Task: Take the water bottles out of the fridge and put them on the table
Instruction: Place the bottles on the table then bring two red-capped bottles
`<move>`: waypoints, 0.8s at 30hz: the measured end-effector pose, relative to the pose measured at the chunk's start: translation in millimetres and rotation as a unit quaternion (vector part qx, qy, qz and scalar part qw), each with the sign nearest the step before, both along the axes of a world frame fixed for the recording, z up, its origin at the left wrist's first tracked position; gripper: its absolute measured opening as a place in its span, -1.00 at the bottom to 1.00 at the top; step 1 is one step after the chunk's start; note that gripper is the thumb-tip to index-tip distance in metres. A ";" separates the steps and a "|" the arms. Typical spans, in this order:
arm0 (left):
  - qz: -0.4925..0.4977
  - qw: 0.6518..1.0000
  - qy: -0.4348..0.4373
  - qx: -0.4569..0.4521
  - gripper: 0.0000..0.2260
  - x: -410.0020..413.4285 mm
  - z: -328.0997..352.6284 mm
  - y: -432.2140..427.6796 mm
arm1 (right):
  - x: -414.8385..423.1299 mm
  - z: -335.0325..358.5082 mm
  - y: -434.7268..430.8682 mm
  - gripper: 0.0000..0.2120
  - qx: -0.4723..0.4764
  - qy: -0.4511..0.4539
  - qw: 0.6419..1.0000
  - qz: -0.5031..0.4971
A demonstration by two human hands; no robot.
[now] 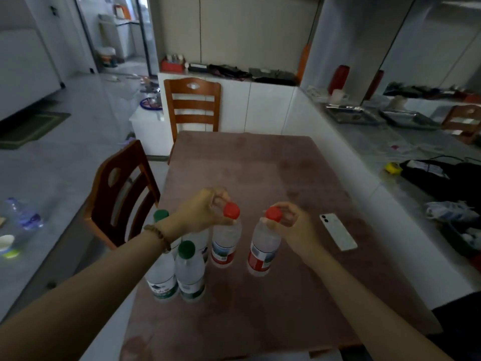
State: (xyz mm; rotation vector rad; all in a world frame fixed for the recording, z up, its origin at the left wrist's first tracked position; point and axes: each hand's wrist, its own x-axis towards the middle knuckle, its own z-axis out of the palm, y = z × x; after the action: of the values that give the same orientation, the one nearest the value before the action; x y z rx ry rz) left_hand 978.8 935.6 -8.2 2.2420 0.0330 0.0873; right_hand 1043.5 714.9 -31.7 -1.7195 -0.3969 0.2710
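Two red-capped water bottles stand upright on the brown table [260, 162]. My left hand [205, 207] grips the neck of the left red-capped bottle [225, 243] just under its cap. My right hand [291, 220] grips the neck of the right red-capped bottle [263, 251] the same way. Both bottle bases rest on the tabletop. Close to the table's left edge stand green-capped bottles: one in front [190, 274], one beside it [161, 277] under my left forearm, and another behind [161, 216], partly hidden.
A white phone [338, 231] lies on the table right of my right hand. Two wooden chairs [194, 105] [122, 194] stand at the far and left sides. A white counter [390, 157] with clutter runs along the right. A bottle [23, 213] lies on the floor at left.
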 end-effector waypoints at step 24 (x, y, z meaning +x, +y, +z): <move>-0.015 0.996 0.049 0.079 -0.73 18.1 -32.7 15.2 | 44.2 -55.4 39.2 -0.72 -0.013 0.015 0.995 0.096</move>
State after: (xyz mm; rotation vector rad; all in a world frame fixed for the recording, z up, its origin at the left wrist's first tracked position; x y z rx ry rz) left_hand 996.9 950.8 -40.9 2.4023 0.0477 -0.0367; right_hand 1087.7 754.1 -87.1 -1.7032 -0.5404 0.4435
